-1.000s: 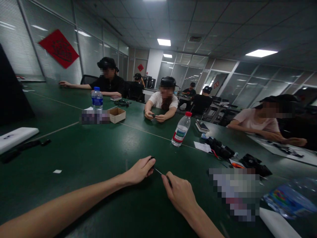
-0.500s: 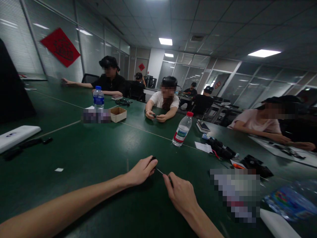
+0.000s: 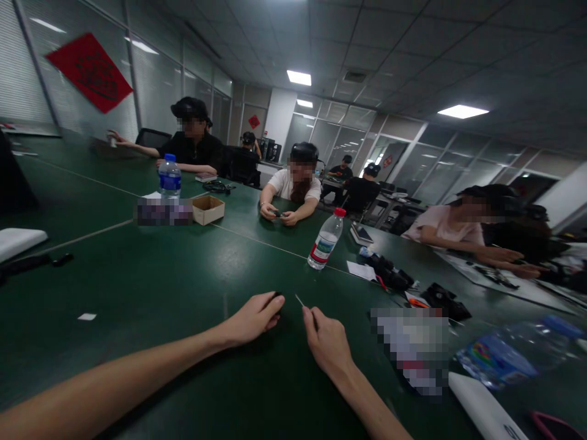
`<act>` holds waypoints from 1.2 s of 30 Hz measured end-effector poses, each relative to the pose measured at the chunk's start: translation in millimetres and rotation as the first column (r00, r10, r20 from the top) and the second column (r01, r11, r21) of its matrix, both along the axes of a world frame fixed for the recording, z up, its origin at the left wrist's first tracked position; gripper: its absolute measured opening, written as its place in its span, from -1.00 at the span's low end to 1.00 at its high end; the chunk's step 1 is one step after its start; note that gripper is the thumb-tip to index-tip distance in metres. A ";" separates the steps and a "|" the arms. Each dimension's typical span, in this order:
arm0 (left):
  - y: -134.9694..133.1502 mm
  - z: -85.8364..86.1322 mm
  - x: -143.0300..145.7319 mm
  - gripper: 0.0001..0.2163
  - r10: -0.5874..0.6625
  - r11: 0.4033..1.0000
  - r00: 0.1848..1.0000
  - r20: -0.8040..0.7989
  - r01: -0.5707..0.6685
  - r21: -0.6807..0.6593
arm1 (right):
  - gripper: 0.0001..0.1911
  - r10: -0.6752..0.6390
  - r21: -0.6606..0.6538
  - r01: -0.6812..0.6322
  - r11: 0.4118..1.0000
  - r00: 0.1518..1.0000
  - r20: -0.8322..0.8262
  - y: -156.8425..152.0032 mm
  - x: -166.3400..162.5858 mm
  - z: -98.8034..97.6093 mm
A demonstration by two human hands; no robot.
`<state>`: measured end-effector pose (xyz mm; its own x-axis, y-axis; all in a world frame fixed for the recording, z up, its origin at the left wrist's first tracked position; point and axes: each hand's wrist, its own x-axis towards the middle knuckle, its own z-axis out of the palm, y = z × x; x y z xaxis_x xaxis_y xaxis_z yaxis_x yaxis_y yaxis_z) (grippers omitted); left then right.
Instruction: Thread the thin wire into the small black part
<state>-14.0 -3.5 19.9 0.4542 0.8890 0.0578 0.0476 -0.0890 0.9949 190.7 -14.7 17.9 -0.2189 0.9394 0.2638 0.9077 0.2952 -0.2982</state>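
Over the green table (image 3: 183,379), my left hand (image 3: 254,319) is closed around a small black part (image 3: 277,295). Its fingers cover most of that part, so its exact kind does not show. My right hand (image 3: 329,343) grips a screwdriver (image 3: 299,300) whose thin metal shaft points up and to the left. The handle is mostly hidden in the fingers. A short gap separates the screwdriver's tip from the black part.
Beyond my hands stands a red-capped water bottle (image 3: 325,241). A small open cardboard box (image 3: 208,211) sits farther left. To the right are black parts (image 3: 443,299), a lying plastic bottle (image 3: 499,354) and a white object (image 3: 486,406). Several people sit around.
The screwdriver's tip has come away from the black part, and my hands are slightly farther apart. The view has shifted a little to the right.
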 end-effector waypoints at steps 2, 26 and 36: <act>5.2 -5.0 0.3 -0.61 0.030 0.997 0.997 0.067 -0.025 -0.077 | -0.52 0.089 -0.010 -0.088 0.996 0.994 0.066 -5.7 -2.5 1.1; 8.9 -14.5 -1.7 -0.54 0.022 0.998 1.000 0.014 -0.021 -0.064 | -0.57 0.153 -0.059 -0.147 0.987 0.981 0.122 -13.1 -3.1 6.9; 8.5 -14.5 -2.3 -0.52 0.043 0.996 0.998 -0.039 -0.046 -0.077 | -0.56 0.148 -0.008 -0.148 0.989 0.978 0.147 -12.4 -3.2 5.3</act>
<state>-16.3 5.0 5.4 0.4149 0.9094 -0.0282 0.0869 -0.0088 0.9962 187.5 -27.1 23.2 -0.3921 0.8930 0.2210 0.8878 0.4303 -0.1635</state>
